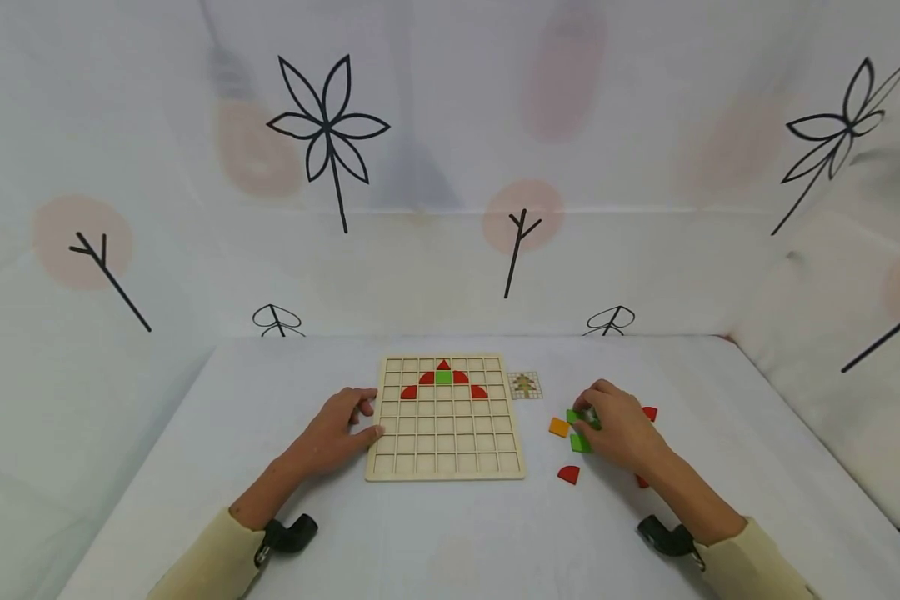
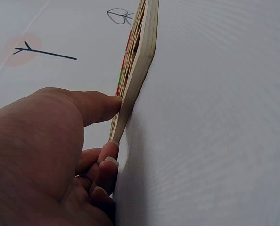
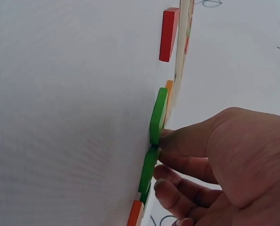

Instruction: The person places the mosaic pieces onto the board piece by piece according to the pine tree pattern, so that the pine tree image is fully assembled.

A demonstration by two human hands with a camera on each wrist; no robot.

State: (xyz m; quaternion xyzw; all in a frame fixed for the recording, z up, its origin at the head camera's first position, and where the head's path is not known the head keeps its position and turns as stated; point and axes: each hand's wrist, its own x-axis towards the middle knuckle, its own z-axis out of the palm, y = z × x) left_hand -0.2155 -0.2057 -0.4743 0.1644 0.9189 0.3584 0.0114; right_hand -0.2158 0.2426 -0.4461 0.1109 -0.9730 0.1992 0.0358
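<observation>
A square wooden grid board (image 1: 445, 482) lies flat on the table, with red pieces and one green square (image 1: 443, 377) set in its upper cells. My left hand (image 1: 342, 429) rests at the board's left edge. In the left wrist view its thumb (image 2: 100, 107) touches the rim, with the other fingers bent low beside it. Right of the board, my right hand (image 1: 621, 423) is over a cluster of green tiles. Its thumb and index finger pinch a green tile (image 1: 573, 415) from two sides. Another green tile (image 3: 159, 115) lies just beside the thumb.
A small card with a tree picture (image 1: 525, 385) lies against the board's right side. An orange tile (image 1: 559, 427) and a red quarter-round piece (image 1: 568, 474) lie left of my right hand. Another red piece (image 1: 650, 412) shows behind it. White patterned cloth surrounds the table.
</observation>
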